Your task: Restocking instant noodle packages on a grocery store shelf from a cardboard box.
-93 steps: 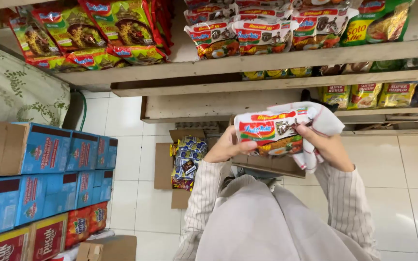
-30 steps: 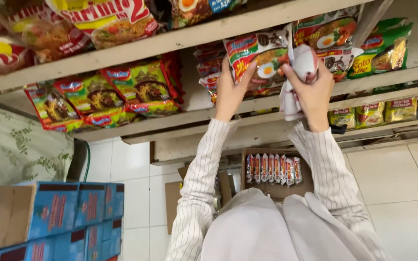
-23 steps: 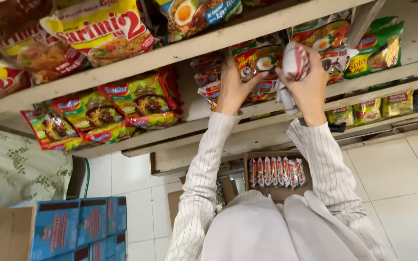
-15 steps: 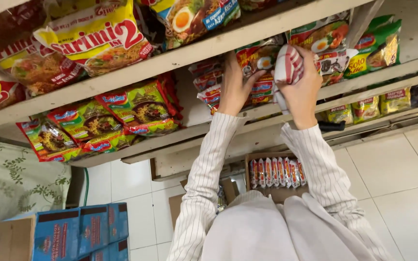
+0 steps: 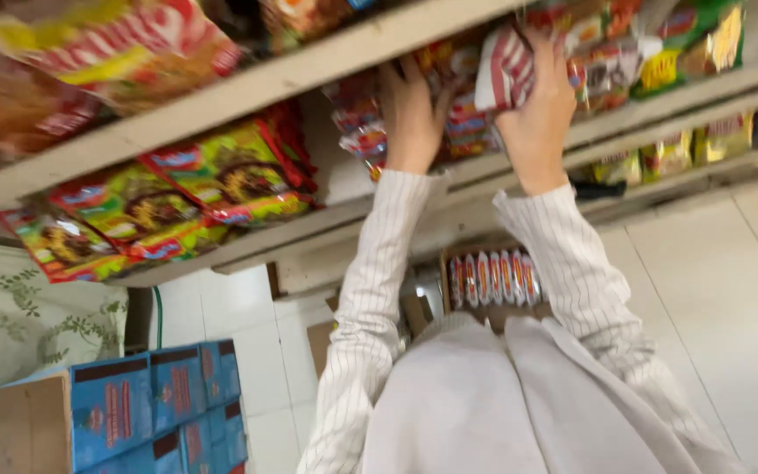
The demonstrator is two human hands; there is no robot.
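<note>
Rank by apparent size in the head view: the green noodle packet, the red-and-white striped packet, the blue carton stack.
1. Blue carton stack, nearer the camera.
2. Green noodle packet.
3. Red-and-white striped packet, partly hidden by the right hand.

Head camera, close, facing shelves (image 5: 309, 70)

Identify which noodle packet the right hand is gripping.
The red-and-white striped packet at the shelf's edge, clasped by the right hand; neighbouring packets lie untouched, and the left hand presses a different stack.

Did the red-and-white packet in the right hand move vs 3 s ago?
Yes. The red-and-white packet went from chest height, below the shelves, up into the shelf row, held by the right hand; the left hand is on neighbouring packets.
</note>
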